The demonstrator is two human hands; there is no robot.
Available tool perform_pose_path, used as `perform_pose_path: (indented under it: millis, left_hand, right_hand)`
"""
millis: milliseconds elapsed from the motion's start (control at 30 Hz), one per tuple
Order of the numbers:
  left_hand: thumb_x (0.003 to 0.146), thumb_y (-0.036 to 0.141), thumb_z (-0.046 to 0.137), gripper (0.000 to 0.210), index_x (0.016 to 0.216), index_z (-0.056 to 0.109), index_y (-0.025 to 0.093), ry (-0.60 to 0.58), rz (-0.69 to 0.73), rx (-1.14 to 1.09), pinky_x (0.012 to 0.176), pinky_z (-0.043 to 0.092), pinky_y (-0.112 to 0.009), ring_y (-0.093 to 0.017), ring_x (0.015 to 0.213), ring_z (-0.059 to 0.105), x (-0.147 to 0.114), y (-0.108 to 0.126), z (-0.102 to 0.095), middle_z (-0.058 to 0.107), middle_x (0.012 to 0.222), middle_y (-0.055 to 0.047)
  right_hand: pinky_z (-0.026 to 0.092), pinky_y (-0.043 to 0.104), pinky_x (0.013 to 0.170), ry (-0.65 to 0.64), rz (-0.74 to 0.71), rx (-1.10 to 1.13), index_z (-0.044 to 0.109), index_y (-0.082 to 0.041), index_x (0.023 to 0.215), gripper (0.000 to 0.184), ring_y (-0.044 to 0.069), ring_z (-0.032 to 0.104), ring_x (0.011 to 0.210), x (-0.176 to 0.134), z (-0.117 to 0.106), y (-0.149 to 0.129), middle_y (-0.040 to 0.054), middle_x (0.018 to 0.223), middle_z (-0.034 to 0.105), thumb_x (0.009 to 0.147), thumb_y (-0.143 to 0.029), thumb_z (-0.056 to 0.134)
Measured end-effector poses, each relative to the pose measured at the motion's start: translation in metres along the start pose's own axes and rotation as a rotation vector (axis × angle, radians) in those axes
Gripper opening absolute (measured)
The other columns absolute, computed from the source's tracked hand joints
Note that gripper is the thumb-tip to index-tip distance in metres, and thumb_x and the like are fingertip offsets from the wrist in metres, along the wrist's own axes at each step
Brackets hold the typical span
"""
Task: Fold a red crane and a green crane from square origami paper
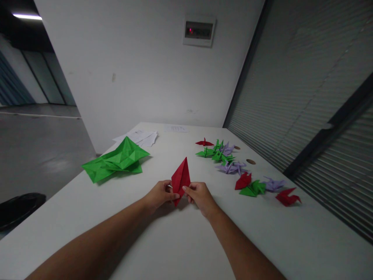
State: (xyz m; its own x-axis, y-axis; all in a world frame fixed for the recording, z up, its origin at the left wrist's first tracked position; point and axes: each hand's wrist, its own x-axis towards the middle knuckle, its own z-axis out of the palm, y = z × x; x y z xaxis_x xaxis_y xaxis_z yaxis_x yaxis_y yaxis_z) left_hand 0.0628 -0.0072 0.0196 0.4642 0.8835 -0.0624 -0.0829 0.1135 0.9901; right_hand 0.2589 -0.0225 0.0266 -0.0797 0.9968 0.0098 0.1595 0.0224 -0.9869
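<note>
While your left fingers (174,196) and right fingers (188,190) pinch the red diamond-shaped folded paper (181,175), white surface (175,241) spreads around it, between creased green paper (116,160) by the left edge (61,190) and red, green, lilac paper birds (257,187) rightward.

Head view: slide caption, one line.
Left hand and right hand hold folded red paper at a white table, paper cranes to the right.

Nothing legible (papers (140,137) too blurred).

We counted one left hand (161,193), one right hand (200,195), one red paper diamond (181,177), three red birds (287,198), two brown discs (251,161); green birds (257,188) and lilac birds (273,184) overlapped beyond counting.
</note>
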Motion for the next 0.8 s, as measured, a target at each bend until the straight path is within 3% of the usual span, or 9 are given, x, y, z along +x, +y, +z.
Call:
perform_pose_path:
  millis: [133, 300, 400, 533, 800]
  left_hand:
    - [0.073, 0.049, 0.085, 0.048, 0.102, 0.073, 0.012, -0.006, 0.015, -0.052, 0.054, 0.040, -0.023, -0.014, 0.062, 0.060, -0.0009, 0.0008, 0.0018, 0.072, 0.083, -0.008]
    - [0.079, 0.051, 0.079, 0.042, 0.092, 0.075, 0.012, 0.053, 0.025, -0.023, 0.053, 0.036, -0.022, -0.013, 0.060, 0.057, -0.0019, 0.0008, 0.0008, 0.070, 0.075, -0.006]
    - [0.081, 0.053, 0.077, 0.042, 0.095, 0.075, 0.013, 0.092, 0.022, -0.038, 0.058, 0.042, -0.023, -0.014, 0.064, 0.060, -0.0023, 0.0019, -0.0004, 0.071, 0.078, -0.006]
    - [0.074, 0.052, 0.082, 0.043, 0.089, 0.072, 0.013, 0.128, 0.029, -0.117, 0.066, 0.050, -0.029, -0.019, 0.070, 0.066, -0.0006, 0.0025, -0.0014, 0.073, 0.084, -0.009]
    - [0.067, 0.049, 0.088, 0.043, 0.077, 0.068, 0.013, 0.113, 0.023, -0.153, 0.066, 0.051, -0.031, -0.017, 0.064, 0.064, -0.0014, 0.0042, 0.0005, 0.071, 0.074, -0.006]
  right_hand:
    - [0.030, 0.022, 0.041, -0.023, 0.015, 0.057, 0.061, -0.018, 0.059, 0.039, 0.009, 0.044, 0.038, -0.0003, 0.0012, -0.0003, -0.0023, 0.043, 0.054, 0.073, -0.052, 0.073]
    - [0.031, 0.021, 0.040, -0.091, 0.036, 0.109, 0.061, -0.017, 0.061, 0.040, 0.008, 0.046, 0.039, -0.0015, 0.0002, 0.0018, -0.0020, 0.048, 0.057, 0.071, -0.052, 0.077]
    - [0.030, 0.021, 0.040, -0.142, 0.048, 0.115, 0.061, -0.016, 0.063, 0.039, 0.007, 0.046, 0.039, -0.0026, 0.0002, 0.0032, -0.0020, 0.050, 0.058, 0.071, -0.051, 0.078]
    - [0.031, 0.020, 0.040, -0.182, 0.064, 0.109, 0.063, -0.015, 0.065, 0.039, 0.007, 0.047, 0.040, -0.0037, 0.0010, 0.0032, -0.0011, 0.054, 0.060, 0.070, -0.049, 0.080]
    - [0.027, 0.022, 0.043, -0.158, 0.015, 0.113, 0.066, -0.015, 0.072, 0.043, 0.008, 0.042, 0.041, -0.0052, 0.0002, -0.0031, -0.0031, 0.051, 0.055, 0.078, -0.057, 0.071]
